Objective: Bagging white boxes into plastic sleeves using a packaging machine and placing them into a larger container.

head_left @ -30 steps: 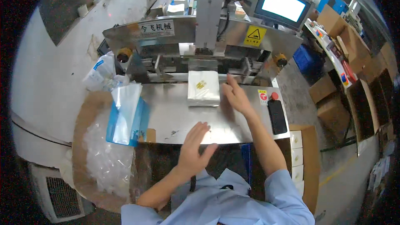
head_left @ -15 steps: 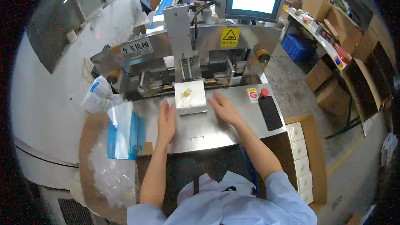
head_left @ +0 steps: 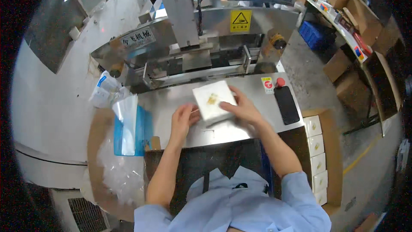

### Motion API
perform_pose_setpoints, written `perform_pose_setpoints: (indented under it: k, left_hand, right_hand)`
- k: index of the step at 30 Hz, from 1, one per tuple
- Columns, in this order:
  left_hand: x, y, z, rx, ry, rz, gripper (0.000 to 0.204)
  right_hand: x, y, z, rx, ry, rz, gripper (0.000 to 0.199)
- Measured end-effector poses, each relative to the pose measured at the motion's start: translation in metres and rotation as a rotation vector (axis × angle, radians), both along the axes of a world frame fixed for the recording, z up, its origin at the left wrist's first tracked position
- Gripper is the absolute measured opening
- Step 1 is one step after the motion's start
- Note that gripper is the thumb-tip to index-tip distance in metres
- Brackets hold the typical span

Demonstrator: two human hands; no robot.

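Note:
A white square box with a small gold mark on top is lifted and tilted above the metal worktable. My right hand grips its right side, thumb on the top face and fingers round the far edge. Beside the box's left edge is my left hand, thumb and fingers bent but apart; whether its fingertips touch the box is hard to tell. Behind the box, the machine's flat metal plate sits under the upright grey column.
A carton at the right holds several similar white boxes. A black phone and red button lie on the table's right. At left stand a blue bin with clear film and a carton of crumpled plastic.
The white box has come off its place under the column toward me and turned, now in my right hand. My left hand has moved slightly right, its fingers bending. The view has shifted.

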State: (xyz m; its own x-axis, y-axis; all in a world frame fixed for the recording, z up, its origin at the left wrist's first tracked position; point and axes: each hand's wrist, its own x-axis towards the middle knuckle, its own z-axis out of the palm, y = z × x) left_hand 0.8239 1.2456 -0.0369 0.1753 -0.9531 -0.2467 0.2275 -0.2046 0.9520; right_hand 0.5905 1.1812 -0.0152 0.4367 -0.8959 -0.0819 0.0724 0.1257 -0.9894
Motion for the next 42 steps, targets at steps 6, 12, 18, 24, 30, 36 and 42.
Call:
perform_pose_setpoints:
  k: [6,12,18,24,30,36,42]
  left_hand:
    - [0.009,-0.064,-0.016,-0.142,0.055,0.012,0.043]
    - [-0.013,-0.132,-0.007,-0.093,-0.746,-0.351,0.055]
    - [-0.085,-0.148,-0.028,-0.398,-1.374,-0.546,0.066]
    - [-0.099,-0.166,-0.042,-0.462,-1.502,-0.409,0.06]
    - [-0.095,-0.219,-0.032,-0.127,-1.281,-0.742,0.057]
    - [-0.085,-0.165,-0.016,-0.448,-1.162,-0.57,0.036]
    - [0.025,0.002,0.077,-0.395,-0.677,-0.26,0.034]
  right_hand:
    - [-0.114,0.019,-0.002,0.014,0.111,-0.176,0.085]
    - [-0.216,0.035,0.022,-0.13,0.099,-0.499,0.074]
    - [-0.254,0.034,0.001,-0.084,0.406,-0.423,0.065]
    - [-0.252,0.038,-0.003,-0.042,0.378,-0.463,0.061]
    - [-0.249,0.034,-0.013,-0.088,0.329,-0.474,0.061]
    - [-0.243,0.037,-0.007,-0.122,0.384,-0.453,0.066]
    - [-0.266,0.052,-0.026,-0.171,0.423,-0.674,0.068]
